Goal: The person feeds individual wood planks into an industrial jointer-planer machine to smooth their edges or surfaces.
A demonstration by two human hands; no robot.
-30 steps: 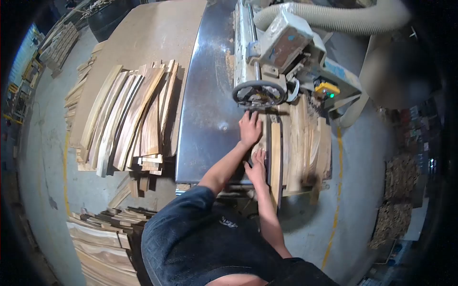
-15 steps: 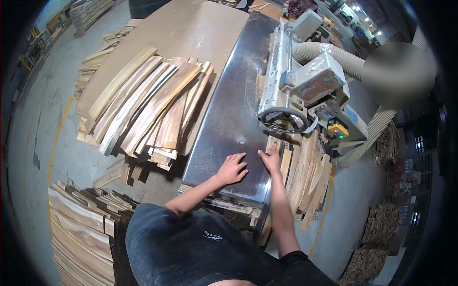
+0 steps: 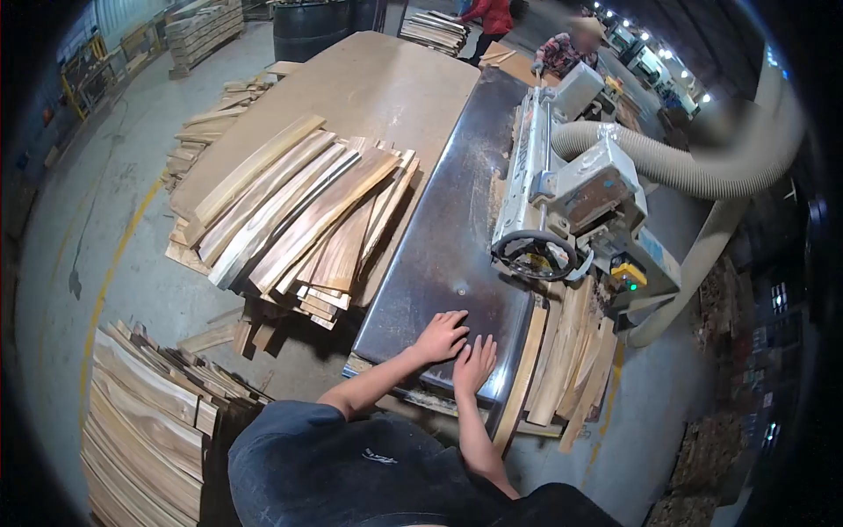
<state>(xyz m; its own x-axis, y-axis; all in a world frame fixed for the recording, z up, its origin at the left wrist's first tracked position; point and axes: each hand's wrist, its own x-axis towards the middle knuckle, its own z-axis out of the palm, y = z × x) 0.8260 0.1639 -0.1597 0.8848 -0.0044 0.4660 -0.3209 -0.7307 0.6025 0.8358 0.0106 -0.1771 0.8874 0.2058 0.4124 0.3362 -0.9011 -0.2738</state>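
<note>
Both hands rest on the dark metal table [image 3: 421, 255] near its front end. My left hand [image 3: 442, 337] lies there with its fingers spread and nothing in it. Right beside it, my right hand [image 3: 475, 364] is flat with fingers stretched out, also holding nothing. Along the table's right edge runs a narrow wooden strip [image 3: 525, 373], with more boards [image 3: 566, 351] to its right. The machine [image 3: 527, 176] with a black handwheel [image 3: 534, 255] stands over the table's right side, beyond my hands.
Curved boards [image 3: 299, 211] are piled on a brown sheet [image 3: 378, 88] at left. More boards [image 3: 145, 413] stand at lower left. A thick hose [image 3: 676, 167] leaves the machine. Two people, one in a red jacket [image 3: 492, 16], one in a patterned top [image 3: 555, 53], are at the back.
My right hand has moved left, away from the wood at the table's right edge, to beside my left hand. The camera view has shifted, bringing the people at the back more into sight.
</note>
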